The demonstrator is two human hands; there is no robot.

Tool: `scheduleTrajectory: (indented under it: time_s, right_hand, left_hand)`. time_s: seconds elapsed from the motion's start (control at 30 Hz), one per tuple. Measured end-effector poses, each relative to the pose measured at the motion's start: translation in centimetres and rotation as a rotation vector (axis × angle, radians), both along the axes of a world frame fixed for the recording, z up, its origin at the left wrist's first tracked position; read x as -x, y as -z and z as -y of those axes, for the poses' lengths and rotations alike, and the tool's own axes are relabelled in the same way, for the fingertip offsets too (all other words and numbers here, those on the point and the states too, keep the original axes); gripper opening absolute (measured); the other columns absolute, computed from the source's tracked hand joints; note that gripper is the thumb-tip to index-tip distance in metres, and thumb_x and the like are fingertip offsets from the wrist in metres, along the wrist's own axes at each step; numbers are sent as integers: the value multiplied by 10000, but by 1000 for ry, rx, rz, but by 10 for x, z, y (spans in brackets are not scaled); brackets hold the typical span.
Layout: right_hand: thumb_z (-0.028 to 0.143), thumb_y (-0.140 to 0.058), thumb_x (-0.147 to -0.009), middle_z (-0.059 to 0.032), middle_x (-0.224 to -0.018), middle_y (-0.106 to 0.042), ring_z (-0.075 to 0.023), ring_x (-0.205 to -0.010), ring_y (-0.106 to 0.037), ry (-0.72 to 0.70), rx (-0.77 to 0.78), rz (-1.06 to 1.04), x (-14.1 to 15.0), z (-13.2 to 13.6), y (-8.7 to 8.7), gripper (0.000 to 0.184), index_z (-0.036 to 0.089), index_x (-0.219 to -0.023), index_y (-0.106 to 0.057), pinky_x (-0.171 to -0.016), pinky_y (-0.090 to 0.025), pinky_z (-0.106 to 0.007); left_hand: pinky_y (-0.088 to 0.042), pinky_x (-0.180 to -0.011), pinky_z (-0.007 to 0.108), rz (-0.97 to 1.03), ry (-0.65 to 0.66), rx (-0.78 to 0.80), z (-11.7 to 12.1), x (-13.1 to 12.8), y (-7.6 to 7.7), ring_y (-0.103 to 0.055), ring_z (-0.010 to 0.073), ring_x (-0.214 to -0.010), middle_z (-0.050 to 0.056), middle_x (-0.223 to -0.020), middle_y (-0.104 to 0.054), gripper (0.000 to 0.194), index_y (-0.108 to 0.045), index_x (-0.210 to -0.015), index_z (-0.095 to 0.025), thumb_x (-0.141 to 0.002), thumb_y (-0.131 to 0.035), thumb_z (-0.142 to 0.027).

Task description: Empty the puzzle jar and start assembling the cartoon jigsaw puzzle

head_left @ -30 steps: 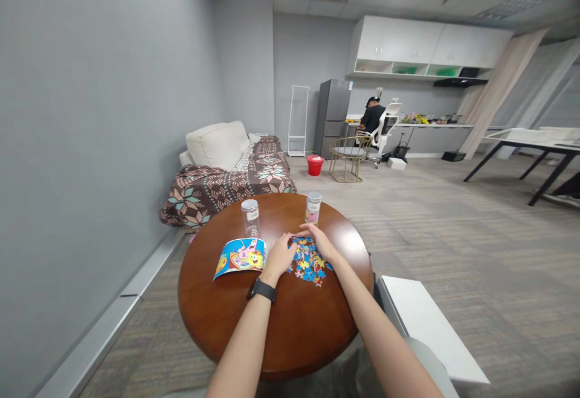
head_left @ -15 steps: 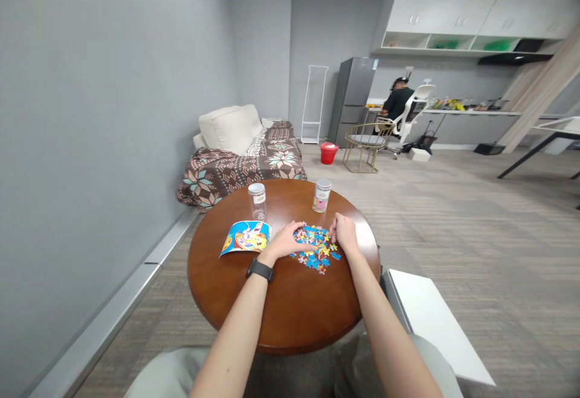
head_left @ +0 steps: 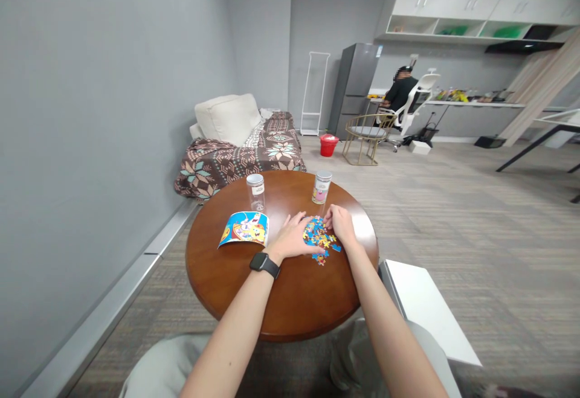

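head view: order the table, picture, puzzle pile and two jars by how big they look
1. Table
2. Picture and puzzle pile: unsure, since the left hand partly covers the pile
3. Left jar and right jar: they look alike

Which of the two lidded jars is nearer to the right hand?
The jar showing pink, just beyond the right hand; the clear jar stands farther left, behind the picture sheet.
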State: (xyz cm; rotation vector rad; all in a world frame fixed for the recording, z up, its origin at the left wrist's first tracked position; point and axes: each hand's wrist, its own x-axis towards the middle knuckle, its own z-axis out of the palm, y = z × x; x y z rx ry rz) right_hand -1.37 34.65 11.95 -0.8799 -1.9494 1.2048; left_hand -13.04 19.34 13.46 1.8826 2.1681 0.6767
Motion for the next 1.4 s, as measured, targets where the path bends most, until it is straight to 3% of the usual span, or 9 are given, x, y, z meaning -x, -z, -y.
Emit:
scheduleTrajectory:
  time_s: [0.13, 0.33, 0.5, 0.6, 0.83, 1.03, 1.1, 1.23, 1.4]
  right_hand:
    - [370, -328, -854, -7, -527, -612, -150, -458, -542, 8, -48, 20, 0, 1, -2, 345, 230, -580, -485, -528, -434, -258]
    - [379, -327, -879, 8, -516, -583, -152, -488, -541, 10, -90, 52, 1, 5, -3, 382, 226, -574, -497, -592, -422, -265]
    - [372, -296, -894, -16, -542, -589, -170, -566, -554, 104, -178, 88, 1, 4, -3, 414, 228, -557, -488, -615, -399, -265]
    - [367, -294, -898, -27, -549, -599, -178, -560, -548, 159, -164, 96, -1, 3, -4, 422, 234, -544, -482, -608, -391, -273]
    - [344, -303, -892, -37, -568, -615, -191, -596, -543, 160, -151, 130, -2, 3, -4, 427, 238, -517, -477, -624, -375, -278]
    - [354, -310, -861, -52, -663, -638, -198, -675, -560, 233, -155, 144, -4, 2, -6, 391, 224, -549, -506, -690, -399, -285]
    - [337, -319, -848, -63, -803, -681, -204, -796, -597, 196, -172, 114, -3, 0, -5, 371, 212, -600, -566, -776, -422, -288]
    - [368, -387, -870, -43, -1054, -713, -216, -1024, -616, 9, -157, 116, 2, -2, 1, 331, 221, -897, -682, -942, -420, -326]
    - [358, -411, -911, -24, -1015, -747, -206, -1032, -659, -135, -124, 103, 7, 0, 6, 296, 256, -1072, -638, -986, -440, -380]
  left_hand:
    - [-88, -1207, 524, -28, 126, 1, -3, -9, 0, -256, 319, -1454, 112, -1570, -298, 1009, -339, -1481, -259, -628, -731, -628]
    - [-139, -1217, 463, -104, 27, -77, -6, -12, -2, -397, 240, -1382, 109, -1451, -477, 512, -510, -1356, -202, -892, -543, -415]
    - [-153, -1223, 433, -101, 347, -115, -3, -21, -7, -431, 217, -1355, 26, -1415, -524, 272, -704, -1114, -295, -912, -528, -347]
    - [-142, -1223, 448, -90, 420, -134, -4, -25, -5, -457, 219, -1330, 29, -1373, -559, 254, -734, -1059, -300, -909, -532, -340]
    - [-139, -1221, 441, -127, 182, -154, -8, -14, 0, -470, 232, -1308, 50, -1375, -556, 280, -722, -1067, -249, -896, -529, -358]
    - [-209, -1200, 433, -92, -341, -65, -2, 5, -3, -374, 271, -1397, 169, -1470, -454, 564, -443, -1402, -79, -908, -463, -352]
    - [-205, -1201, 426, -81, -423, -38, -2, 11, -3, -321, 279, -1430, 189, -1510, -392, 601, -402, -1423, -43, -921, -433, -373]
    - [-170, -1212, 408, -85, -394, -15, -5, 16, -2, -282, 250, -1453, 153, -1537, -360, 557, -405, -1431, -73, -956, -355, -361]
    - [-153, -1208, 458, -61, -233, -6, -8, 16, 2, -327, 254, -1432, 128, -1487, -449, 486, -486, -1368, -116, -973, -343, -362]
